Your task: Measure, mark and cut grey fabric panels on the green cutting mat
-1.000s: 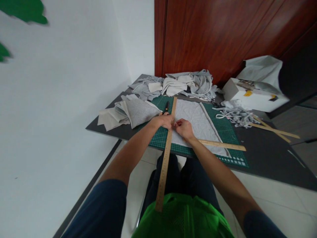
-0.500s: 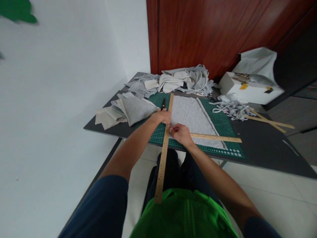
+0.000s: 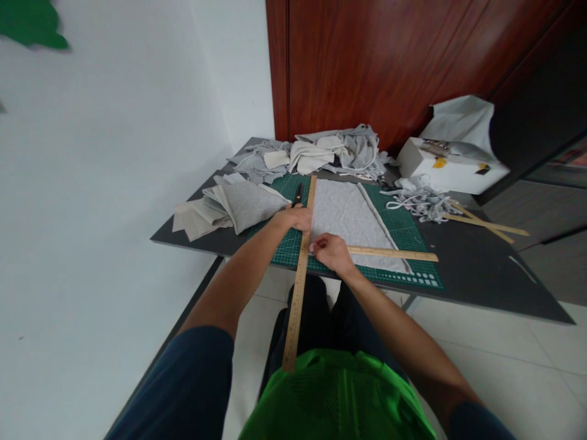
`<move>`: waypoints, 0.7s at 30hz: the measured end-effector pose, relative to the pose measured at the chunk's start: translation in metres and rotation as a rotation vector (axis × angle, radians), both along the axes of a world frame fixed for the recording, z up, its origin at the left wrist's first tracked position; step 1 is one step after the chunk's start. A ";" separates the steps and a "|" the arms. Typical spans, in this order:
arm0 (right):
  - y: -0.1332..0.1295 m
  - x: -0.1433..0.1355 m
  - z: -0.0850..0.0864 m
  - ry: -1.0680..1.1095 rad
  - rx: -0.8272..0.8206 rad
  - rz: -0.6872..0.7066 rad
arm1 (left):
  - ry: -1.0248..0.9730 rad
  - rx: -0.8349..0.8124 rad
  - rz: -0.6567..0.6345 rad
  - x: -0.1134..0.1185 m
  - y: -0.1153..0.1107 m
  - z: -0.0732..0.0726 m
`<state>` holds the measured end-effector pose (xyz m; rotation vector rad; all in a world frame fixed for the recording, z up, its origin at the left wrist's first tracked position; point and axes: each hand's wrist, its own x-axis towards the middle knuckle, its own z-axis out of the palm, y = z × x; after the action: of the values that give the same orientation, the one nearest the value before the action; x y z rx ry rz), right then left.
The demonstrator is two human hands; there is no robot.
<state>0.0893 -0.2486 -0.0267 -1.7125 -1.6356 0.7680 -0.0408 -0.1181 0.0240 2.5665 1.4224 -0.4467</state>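
Observation:
My left hand (image 3: 299, 218) presses down on a long wooden ruler (image 3: 298, 293), which runs from the mat past the table edge toward my body. A black-handled tool (image 3: 299, 193), perhaps a cutter, lies just beyond its fingers. Beside the ruler, my right hand (image 3: 332, 252) pinches a small pale piece (image 3: 312, 248), possibly tailor's chalk. A grey fabric sheet (image 3: 343, 211) lies flat on the green cutting mat (image 3: 406, 223), its left edge along the ruler. A second wooden ruler (image 3: 394, 253) crosses the fabric's near part, its left end hidden by my right hand.
Folded grey fabric pieces (image 3: 252, 205) lie at the left of the dark table (image 3: 481, 275). Cloth scraps (image 3: 316, 153) are heaped at the back. To the right are tangled strips (image 3: 426, 198), crossed wooden sticks (image 3: 486, 223) and a white box (image 3: 452, 165).
My right hand and its pale piece have shifted slightly toward me along the long ruler. My left hand stays on the ruler. The whole view has shifted a little.

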 end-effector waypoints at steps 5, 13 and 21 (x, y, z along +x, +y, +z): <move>-0.004 -0.003 0.000 -0.024 0.035 0.003 | 0.010 -0.005 -0.019 0.000 0.000 -0.001; -0.010 -0.001 0.001 -0.021 0.023 -0.004 | -0.011 -0.002 -0.014 0.001 -0.003 0.000; -0.015 -0.005 -0.006 -0.004 0.053 -0.007 | -0.012 -0.024 0.001 0.001 -0.005 0.004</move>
<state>0.0845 -0.2631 -0.0327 -1.6822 -1.6376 0.7125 -0.0398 -0.1234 0.0275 2.5459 1.4054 -0.4447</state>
